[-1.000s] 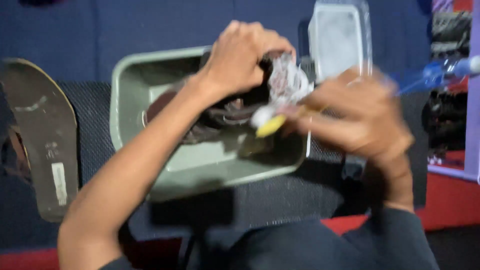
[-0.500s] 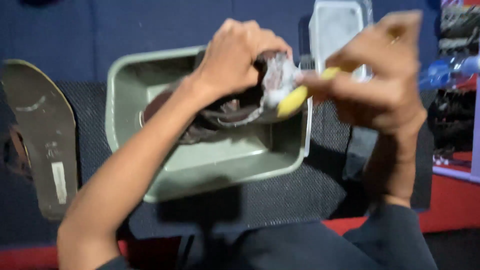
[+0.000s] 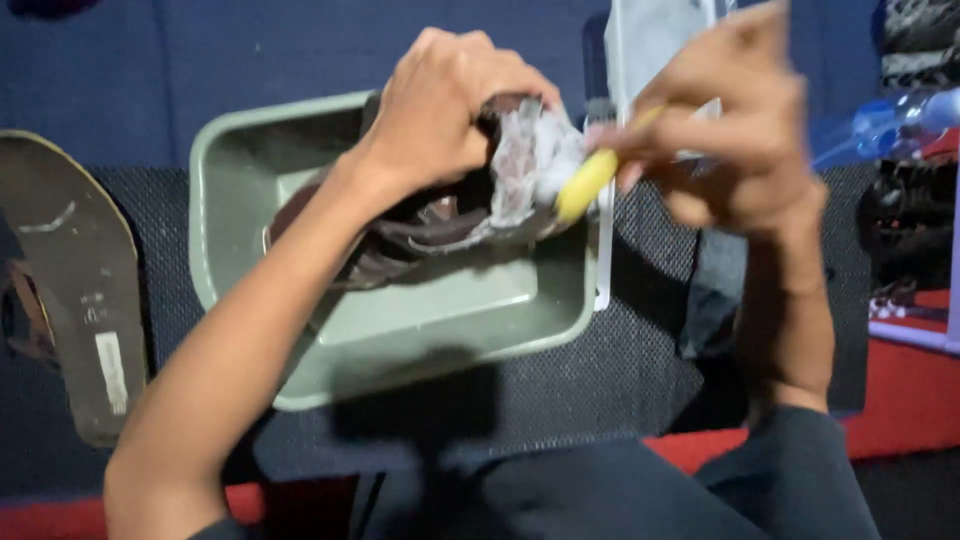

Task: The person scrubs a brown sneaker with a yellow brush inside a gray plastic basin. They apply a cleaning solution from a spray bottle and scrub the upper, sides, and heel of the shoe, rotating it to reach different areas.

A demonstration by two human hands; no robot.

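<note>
Your left hand [image 3: 440,110] is clamped tight around the soapy brown sandal [image 3: 420,235] over the green tub [image 3: 400,340], right hand [image 3: 740,130] pinching the yellow brush [image 3: 588,185]; it looks floppy, light and slick, so I'd hold the stiffer sole edge.

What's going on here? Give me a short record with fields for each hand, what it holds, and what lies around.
left hand: grips a dark brown sandal with foam on it, held over the basin
right hand: holds a yellow brush against the foamy part
basin: green, rectangular, on dark mesh mat
left side: another sandal, sole up
far right: blue plastic bottle
</note>
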